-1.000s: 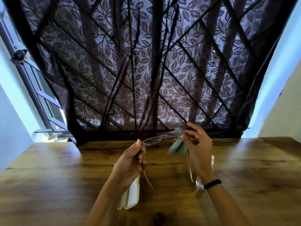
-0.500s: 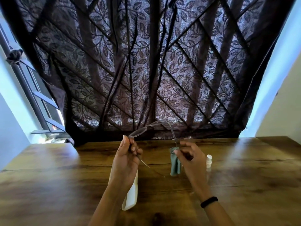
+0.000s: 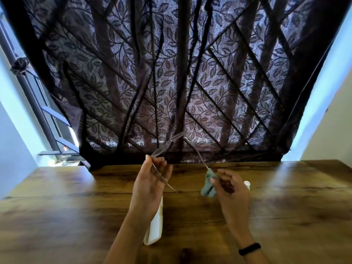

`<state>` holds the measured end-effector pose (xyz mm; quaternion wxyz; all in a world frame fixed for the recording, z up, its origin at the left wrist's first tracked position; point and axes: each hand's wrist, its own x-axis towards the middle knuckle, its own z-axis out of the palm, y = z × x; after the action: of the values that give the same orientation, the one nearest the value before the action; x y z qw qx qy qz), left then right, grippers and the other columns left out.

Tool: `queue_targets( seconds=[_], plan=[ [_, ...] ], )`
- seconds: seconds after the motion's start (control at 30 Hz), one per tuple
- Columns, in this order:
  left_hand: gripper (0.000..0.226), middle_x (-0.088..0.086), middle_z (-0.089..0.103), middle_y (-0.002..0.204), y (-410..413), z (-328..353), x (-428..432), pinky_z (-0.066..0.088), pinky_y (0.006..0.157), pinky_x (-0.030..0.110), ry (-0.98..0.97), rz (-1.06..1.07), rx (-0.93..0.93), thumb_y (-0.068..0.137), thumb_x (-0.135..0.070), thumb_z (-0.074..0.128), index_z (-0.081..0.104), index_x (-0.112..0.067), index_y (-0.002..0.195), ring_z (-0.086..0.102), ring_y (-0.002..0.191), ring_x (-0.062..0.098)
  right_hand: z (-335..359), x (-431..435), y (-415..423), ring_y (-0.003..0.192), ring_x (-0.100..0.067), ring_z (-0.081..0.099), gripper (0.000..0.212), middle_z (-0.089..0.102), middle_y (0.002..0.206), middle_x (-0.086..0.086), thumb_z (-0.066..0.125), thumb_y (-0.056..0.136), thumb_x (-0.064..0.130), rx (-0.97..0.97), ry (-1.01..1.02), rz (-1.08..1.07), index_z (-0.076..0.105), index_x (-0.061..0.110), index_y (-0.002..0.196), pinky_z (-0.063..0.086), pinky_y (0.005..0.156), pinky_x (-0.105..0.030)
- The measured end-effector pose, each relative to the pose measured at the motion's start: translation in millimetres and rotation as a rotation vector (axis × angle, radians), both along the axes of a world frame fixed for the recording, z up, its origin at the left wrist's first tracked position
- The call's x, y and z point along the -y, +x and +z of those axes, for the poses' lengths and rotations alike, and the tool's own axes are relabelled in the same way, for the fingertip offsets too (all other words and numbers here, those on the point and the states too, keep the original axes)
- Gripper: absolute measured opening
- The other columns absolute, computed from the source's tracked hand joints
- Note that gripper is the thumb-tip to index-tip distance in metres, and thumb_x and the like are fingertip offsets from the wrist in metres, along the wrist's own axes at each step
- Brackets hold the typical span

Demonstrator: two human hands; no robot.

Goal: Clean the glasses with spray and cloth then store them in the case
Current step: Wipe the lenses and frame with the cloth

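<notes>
— Where are the glasses to be found?

— The glasses (image 3: 176,137) are held in the air above the far part of the wooden table (image 3: 76,216), against the lower edge of the curtain (image 3: 181,73). The frame is tilted, its right lens higher than its left, and both temples are unfolded and run down toward the person.

— How are they gripped?

— One temple is pinched between the thumb and curled fingers of the left hand (image 3: 152,180), and its tip can be seen past the palm. The other temple is met by the grey-green cloth (image 3: 208,185), which is bunched in the curled fingers of the right hand (image 3: 230,189). The end of that temple is hidden in the folds, so it cannot be told how firmly it is caught there.

— And the other things for the job?

— A white glasses case (image 3: 155,227) is laid on the table under the left wrist and is partly covered by the forearm. Whether it is open cannot be made out. Only the white cap of the spray bottle (image 3: 247,183) is seen, just behind the right hand.

— What else is noted?

— A black wristband (image 3: 249,248) is worn on the right wrist. The curtain is dark, sheer and patterned with leaves. A window grille (image 3: 28,88) is seen at the left.
</notes>
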<state>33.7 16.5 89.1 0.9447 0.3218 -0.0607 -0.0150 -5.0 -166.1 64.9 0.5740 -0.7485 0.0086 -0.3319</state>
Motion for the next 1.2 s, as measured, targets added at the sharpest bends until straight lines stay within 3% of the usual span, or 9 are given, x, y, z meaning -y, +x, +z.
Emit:
queue_targets(
  seconds=[0.17, 0.27, 0.4, 0.5, 0.67, 0.83, 1.0, 1.13, 1.2],
  plan=[
    [0.026, 0.000, 0.070, 0.093, -2, -5, 11, 0.051, 0.082, 0.043, 0.077, -0.036, -0.087, 0.087, -0.034, 0.049, 0.065, -0.016, 0.078, 0.061, 0.103, 0.017, 25, -16, -1, 0.090, 0.003, 0.062, 0.032, 0.064, 0.096, 0.013, 0.068, 0.077, 0.004, 0.098, -0.071, 0.125, 0.059, 0.018, 0.104, 0.051, 0.071, -0.010],
    [0.029, 0.002, 0.071, 0.099, -5, -6, 17, 0.055, 0.073, 0.036, 0.148, -0.091, -0.105, 0.082, -0.038, 0.050, 0.070, -0.017, 0.084, 0.065, 0.099, 0.017, 32, -31, -1, 0.089, 0.004, 0.063, 0.037, 0.066, 0.093, 0.016, 0.070, 0.077, 0.010, 0.092, -0.072, 0.187, 0.056, 0.031, 0.103, 0.050, 0.071, -0.009],
    [0.042, 0.012, 0.069, 0.105, -12, -4, 22, 0.054, 0.072, 0.032, 0.185, -0.216, -0.145, 0.084, -0.039, 0.049, 0.064, -0.010, 0.110, 0.066, 0.095, 0.022, 31, -55, 5, 0.089, 0.005, 0.063, 0.040, 0.069, 0.095, 0.011, 0.072, 0.076, 0.012, 0.067, -0.112, 0.247, 0.056, 0.024, 0.111, 0.050, 0.076, -0.010],
    [0.039, 0.011, 0.071, 0.094, -14, -4, 23, 0.056, 0.059, 0.029, 0.154, -0.226, -0.168, 0.085, -0.037, 0.050, 0.067, -0.008, 0.103, 0.069, 0.083, 0.021, 29, -64, 9, 0.089, 0.006, 0.062, 0.043, 0.066, 0.093, 0.015, 0.072, 0.077, 0.013, 0.064, -0.163, 0.212, 0.054, 0.021, 0.116, 0.053, 0.077, -0.015],
    [0.036, 0.007, 0.073, 0.087, -15, -8, 19, 0.054, 0.053, 0.026, 0.143, -0.205, -0.183, 0.089, -0.034, 0.047, 0.068, -0.008, 0.103, 0.070, 0.075, 0.017, 26, -73, 10, 0.092, 0.001, 0.062, 0.047, 0.066, 0.095, 0.012, 0.068, 0.081, 0.015, 0.094, -0.288, 0.114, 0.049, 0.022, 0.123, 0.052, 0.081, -0.016],
    [0.041, 0.010, 0.070, 0.095, -13, -13, 23, 0.054, 0.066, 0.029, 0.095, -0.184, -0.245, 0.083, -0.036, 0.053, 0.064, -0.007, 0.110, 0.067, 0.089, 0.021, 22, -77, 11, 0.092, -0.007, 0.061, 0.046, 0.067, 0.099, 0.004, 0.065, 0.082, 0.019, 0.099, -0.456, 0.033, 0.045, 0.025, 0.123, 0.053, 0.077, -0.021],
    [0.039, 0.010, 0.073, 0.093, -13, -16, 20, 0.056, 0.060, 0.028, 0.109, -0.129, -0.230, 0.080, -0.035, 0.056, 0.068, -0.007, 0.104, 0.070, 0.086, 0.019, 15, -72, 8, 0.080, -0.014, 0.061, 0.048, 0.067, 0.088, 0.003, 0.071, 0.077, 0.014, 0.139, -0.613, -0.010, 0.043, 0.027, 0.113, 0.056, 0.063, -0.028],
    [0.039, 0.006, 0.071, 0.099, -9, -17, 15, 0.049, 0.076, 0.032, 0.152, -0.096, -0.162, 0.085, -0.036, 0.049, 0.063, -0.012, 0.113, 0.067, 0.091, 0.017, 5, -61, 8, 0.085, -0.015, 0.060, 0.047, 0.066, 0.091, 0.003, 0.070, 0.077, 0.014, 0.121, -0.664, 0.011, 0.041, 0.028, 0.111, 0.052, 0.073, -0.031],
    [0.036, 0.004, 0.067, 0.101, -6, -17, 11, 0.048, 0.077, 0.034, 0.163, -0.096, -0.161, 0.086, -0.036, 0.048, 0.064, -0.016, 0.111, 0.064, 0.095, 0.015, -1, -53, 8, 0.083, -0.015, 0.059, 0.049, 0.065, 0.089, 0.004, 0.075, 0.072, 0.013, 0.114, -0.705, -0.021, 0.044, 0.027, 0.106, 0.050, 0.070, -0.031]
  ],
)
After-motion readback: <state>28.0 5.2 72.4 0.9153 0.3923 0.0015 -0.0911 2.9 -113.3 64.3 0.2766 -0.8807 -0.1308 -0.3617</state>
